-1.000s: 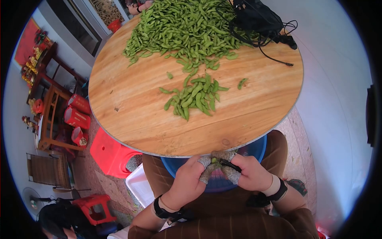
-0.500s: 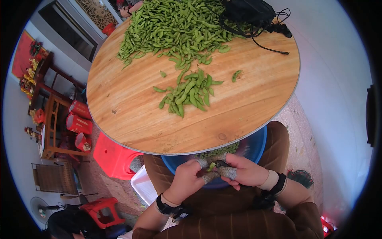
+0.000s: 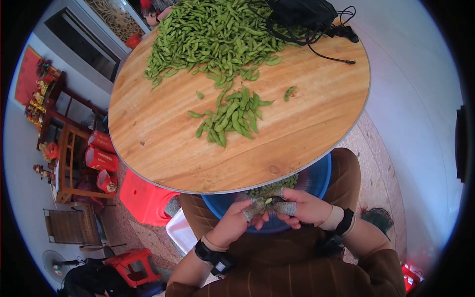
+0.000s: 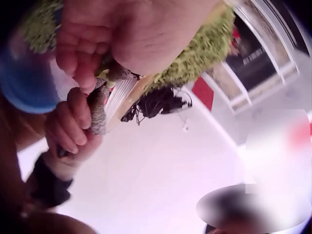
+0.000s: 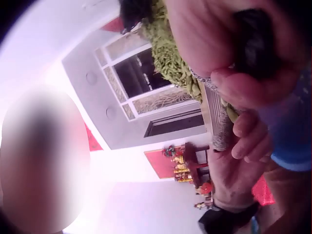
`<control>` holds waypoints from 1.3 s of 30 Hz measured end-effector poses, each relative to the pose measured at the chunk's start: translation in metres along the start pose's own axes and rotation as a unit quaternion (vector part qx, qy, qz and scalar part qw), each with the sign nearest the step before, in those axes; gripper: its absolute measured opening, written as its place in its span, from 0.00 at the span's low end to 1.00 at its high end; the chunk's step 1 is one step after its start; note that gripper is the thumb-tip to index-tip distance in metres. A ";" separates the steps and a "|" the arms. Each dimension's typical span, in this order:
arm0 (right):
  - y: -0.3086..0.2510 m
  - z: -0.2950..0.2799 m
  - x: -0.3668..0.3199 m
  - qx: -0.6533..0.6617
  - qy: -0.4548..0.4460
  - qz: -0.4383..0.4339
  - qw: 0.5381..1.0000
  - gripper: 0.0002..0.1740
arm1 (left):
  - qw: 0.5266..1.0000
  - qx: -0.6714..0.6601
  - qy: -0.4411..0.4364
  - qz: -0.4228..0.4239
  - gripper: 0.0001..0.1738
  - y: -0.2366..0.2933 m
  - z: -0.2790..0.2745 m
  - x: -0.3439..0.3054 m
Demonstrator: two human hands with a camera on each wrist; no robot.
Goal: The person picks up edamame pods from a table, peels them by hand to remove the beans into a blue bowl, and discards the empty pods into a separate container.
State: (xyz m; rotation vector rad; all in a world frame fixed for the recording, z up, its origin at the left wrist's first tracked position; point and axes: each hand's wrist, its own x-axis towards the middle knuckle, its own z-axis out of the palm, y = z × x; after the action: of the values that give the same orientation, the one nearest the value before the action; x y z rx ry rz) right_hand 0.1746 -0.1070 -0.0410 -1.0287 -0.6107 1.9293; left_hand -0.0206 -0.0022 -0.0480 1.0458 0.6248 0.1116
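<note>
Below the table's near edge, my left hand (image 3: 253, 209) and right hand (image 3: 281, 206) meet over a blue basin (image 3: 319, 180). Both wear grey knitted finger covers (image 3: 257, 204). They pinch one green edamame pod (image 3: 267, 201) between their fingertips. My right hand also grips a small black tool (image 3: 280, 200), which shows as a dark object (image 5: 256, 44) in the palm in the right wrist view. The left wrist view looks up past my left hand (image 4: 102, 63) at my right hand (image 4: 73, 126). A small heap of pods (image 3: 230, 116) lies mid-table.
The round wooden table (image 3: 163, 148) carries a large pod pile (image 3: 213, 34) at its far side and a black bag with cables (image 3: 302, 15). Green pieces (image 3: 272, 188) lie in the basin. A red stool (image 3: 141, 190) and a white container (image 3: 178, 230) stand to my left.
Both hands have drawn a little nearer the table edge and closer together, with the pod still between them. The view has drifted, so the table sits slightly higher in frame.
</note>
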 end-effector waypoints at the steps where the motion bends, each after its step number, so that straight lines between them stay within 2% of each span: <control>1: -0.001 -0.001 0.000 0.048 -0.003 0.040 0.998 0.13 | 0.988 -0.145 -0.024 -0.046 0.11 0.001 0.001 0.000; 2: -0.001 -0.004 0.000 0.050 -0.003 0.042 0.998 0.13 | 0.988 -0.146 -0.024 -0.048 0.11 0.000 0.000 -0.001; 4: 0.001 -0.008 0.001 0.166 -0.024 0.079 0.983 0.14 | 0.979 -0.187 -0.043 -0.063 0.11 -0.002 -0.001 -0.002; 5: 0.003 -0.009 0.003 0.167 -0.024 0.081 0.982 0.14 | 0.979 -0.188 -0.042 -0.064 0.11 -0.006 -0.003 -0.001; 7: 0.010 -0.009 0.009 0.026 0.047 0.073 0.996 0.15 | 0.998 0.035 -0.012 -0.057 0.08 -0.013 -0.009 0.003; 8: 0.013 -0.010 0.012 0.025 0.046 0.074 0.996 0.15 | 0.998 0.035 -0.010 -0.056 0.08 -0.015 -0.008 0.002; 10: 0.018 -0.012 0.015 -0.120 0.095 0.002 0.988 0.14 | 0.995 0.095 0.015 -0.034 0.06 -0.016 -0.004 0.002; 11: 0.017 -0.010 0.017 -0.119 0.095 0.003 0.988 0.14 | 0.995 0.095 0.014 -0.036 0.06 -0.015 -0.003 0.001; 13: 0.011 -0.005 0.020 -0.286 0.142 0.010 0.948 0.12 | 0.996 0.083 0.012 -0.043 0.06 -0.013 0.000 0.001; 14: 0.016 -0.006 0.022 -0.285 0.144 0.010 0.948 0.12 | 0.996 0.083 0.010 -0.043 0.06 -0.013 -0.001 0.002; 16: 0.029 -0.009 0.029 -0.352 0.196 -0.221 0.888 0.13 | 0.989 0.054 0.096 -0.100 0.06 -0.013 -0.004 0.003; 20: 0.028 -0.007 0.026 -0.343 0.204 -0.189 0.897 0.13 | 0.988 0.034 0.104 -0.111 0.07 -0.012 -0.008 -0.001; 22: 0.031 -0.005 0.024 -0.537 0.295 -0.204 0.764 0.12 | 0.980 0.110 0.113 -0.120 0.08 -0.018 -0.014 -0.002; 23: 0.029 -0.003 0.022 -0.538 0.295 -0.204 0.763 0.12 | 0.980 0.109 0.114 -0.118 0.08 -0.020 -0.014 -0.002; 25: 0.024 0.004 0.018 -0.543 0.212 -0.286 0.761 0.12 | 0.971 0.217 0.093 -0.029 0.08 -0.026 -0.014 -0.004; 26: 0.024 0.004 0.019 -0.546 0.213 -0.287 0.758 0.12 | 0.972 0.217 0.092 -0.026 0.08 -0.029 -0.012 -0.004; 28: 0.025 0.002 0.022 -0.526 0.190 -0.292 0.776 0.13 | 0.962 0.247 0.056 0.102 0.07 -0.031 -0.006 -0.002; 29: 0.022 0.000 0.021 -0.531 0.189 -0.295 0.772 0.13 | 0.961 0.247 0.057 0.109 0.07 -0.028 -0.004 -0.003; 31: 0.017 -0.005 0.017 -0.413 0.079 -0.156 0.894 0.15 | 0.973 0.196 -0.008 0.122 0.06 -0.014 0.006 -0.011; 32: 0.017 -0.005 0.015 -0.416 0.080 -0.156 0.892 0.15 | 0.973 0.196 -0.009 0.125 0.06 -0.011 0.008 -0.015; 33: 0.017 -0.006 0.014 -0.278 0.030 -0.108 0.954 0.15 | 0.983 0.152 -0.032 0.097 0.06 -0.008 0.007 -0.017; 34: 0.015 -0.007 0.011 -0.132 -0.019 -0.057 0.989 0.16 | 0.990 0.108 -0.059 0.068 0.07 -0.006 0.006 -0.017; 35: 0.011 -0.005 0.008 -0.137 -0.012 -0.059 0.989 0.16 | 0.989 0.107 -0.065 0.074 0.07 -0.005 0.004 -0.017; 37: 0.001 0.003 0.003 -0.050 -0.008 -0.056 0.997 0.11 | 0.997 -0.020 -0.076 0.006 0.09 -0.005 -0.002 -0.019; 38: -0.002 0.004 0.002 -0.056 -0.005 -0.057 0.997 0.11 | 0.997 -0.020 -0.079 0.011 0.09 -0.003 -0.005 -0.022; 39: -0.005 0.005 0.001 -0.144 0.047 -0.070 0.986 0.11 | 0.998 -0.031 -0.050 0.015 0.10 -0.001 -0.007 -0.025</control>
State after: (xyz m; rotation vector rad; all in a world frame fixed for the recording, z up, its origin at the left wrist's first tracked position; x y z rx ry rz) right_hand 0.1719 -0.1035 -0.0350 -1.2142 -0.9016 1.6910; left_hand -0.0453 -0.0068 -0.0407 0.9946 0.5131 0.1035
